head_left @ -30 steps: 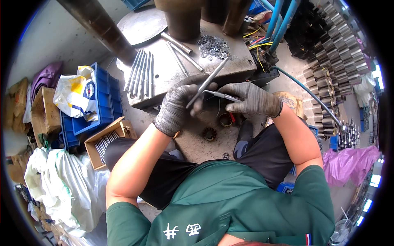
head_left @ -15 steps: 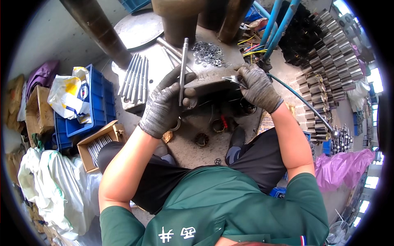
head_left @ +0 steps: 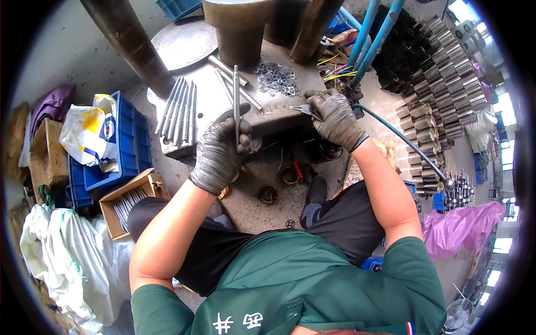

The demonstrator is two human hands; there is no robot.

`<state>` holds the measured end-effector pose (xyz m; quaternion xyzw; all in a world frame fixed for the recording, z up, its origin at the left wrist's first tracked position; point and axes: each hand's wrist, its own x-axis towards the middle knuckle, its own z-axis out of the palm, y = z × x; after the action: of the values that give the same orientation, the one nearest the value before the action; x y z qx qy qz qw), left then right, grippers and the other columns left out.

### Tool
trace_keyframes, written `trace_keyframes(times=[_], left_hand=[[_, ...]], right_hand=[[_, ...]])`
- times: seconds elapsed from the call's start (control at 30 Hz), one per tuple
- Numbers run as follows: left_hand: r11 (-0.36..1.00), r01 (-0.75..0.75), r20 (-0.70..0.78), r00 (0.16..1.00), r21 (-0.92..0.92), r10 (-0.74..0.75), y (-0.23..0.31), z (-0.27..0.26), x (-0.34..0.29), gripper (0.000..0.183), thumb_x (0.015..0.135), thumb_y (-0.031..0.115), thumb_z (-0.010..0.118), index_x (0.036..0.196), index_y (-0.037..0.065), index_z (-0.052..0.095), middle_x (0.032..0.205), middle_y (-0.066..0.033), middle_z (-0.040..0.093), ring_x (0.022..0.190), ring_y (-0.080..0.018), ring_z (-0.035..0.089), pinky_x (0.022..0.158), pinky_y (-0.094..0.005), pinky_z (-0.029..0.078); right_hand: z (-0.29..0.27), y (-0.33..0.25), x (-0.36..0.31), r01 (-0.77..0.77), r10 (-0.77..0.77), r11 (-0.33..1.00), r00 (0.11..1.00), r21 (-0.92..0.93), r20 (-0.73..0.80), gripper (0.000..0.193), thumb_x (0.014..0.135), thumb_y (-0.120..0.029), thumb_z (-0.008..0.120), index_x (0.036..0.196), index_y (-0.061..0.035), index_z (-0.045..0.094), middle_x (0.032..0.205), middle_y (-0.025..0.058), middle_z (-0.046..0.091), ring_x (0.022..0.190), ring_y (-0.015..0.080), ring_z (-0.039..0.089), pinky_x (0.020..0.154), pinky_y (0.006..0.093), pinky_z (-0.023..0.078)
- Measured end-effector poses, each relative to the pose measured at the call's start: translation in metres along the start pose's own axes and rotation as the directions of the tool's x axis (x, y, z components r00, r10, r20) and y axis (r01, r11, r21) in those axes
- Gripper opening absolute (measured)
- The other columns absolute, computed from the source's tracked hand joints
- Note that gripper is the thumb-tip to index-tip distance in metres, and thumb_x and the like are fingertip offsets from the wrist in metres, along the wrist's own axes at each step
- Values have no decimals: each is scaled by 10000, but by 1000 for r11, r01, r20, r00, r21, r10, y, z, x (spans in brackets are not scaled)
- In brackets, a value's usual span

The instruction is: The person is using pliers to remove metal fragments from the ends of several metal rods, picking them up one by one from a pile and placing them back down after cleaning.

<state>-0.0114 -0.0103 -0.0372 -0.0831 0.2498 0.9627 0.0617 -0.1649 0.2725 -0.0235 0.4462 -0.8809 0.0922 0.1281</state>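
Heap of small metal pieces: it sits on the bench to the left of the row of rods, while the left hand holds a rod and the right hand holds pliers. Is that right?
Not quite: the head view shows the heap on the bench to the right of the row of rods.

In my left grip I have a slender, straight metal rod, silvery grey and smooth, its near end wrapped by my gloved fingers and its far end bare. It points away from me, nearly straight up the view, and its far part shows against the counter. My right grip closes round a small pair of pliers, the handles mostly hidden in my palm. Their metal jaws point left toward the rod, well apart from it; whether they meet is too small to tell.
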Motion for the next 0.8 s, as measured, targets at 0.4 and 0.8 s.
trace_keyframes(times=[0.4,0.8], left_hand=[[976,-47,1,999,212,48,-5,14,-5,426,954,-9,549,1370,-59,467,991,-118,629,692,-115,539,603,-235,455],[951,40,-113,994,307,-5,-20,3,-2,377,926,29,572,1295,-35,521,1058,-137,662,751,-130,641,602,-221,516]], right_hand=[[8,-7,3,-56,58,997,997,44,-44,131,795,-140,682,907,-81,652,909,136,659,929,355,620,823,477,494],[4,-6,7,-36,35,999,999,-22,-17,174,737,-84,678,902,-78,622,884,146,631,890,370,609,804,473,492]])
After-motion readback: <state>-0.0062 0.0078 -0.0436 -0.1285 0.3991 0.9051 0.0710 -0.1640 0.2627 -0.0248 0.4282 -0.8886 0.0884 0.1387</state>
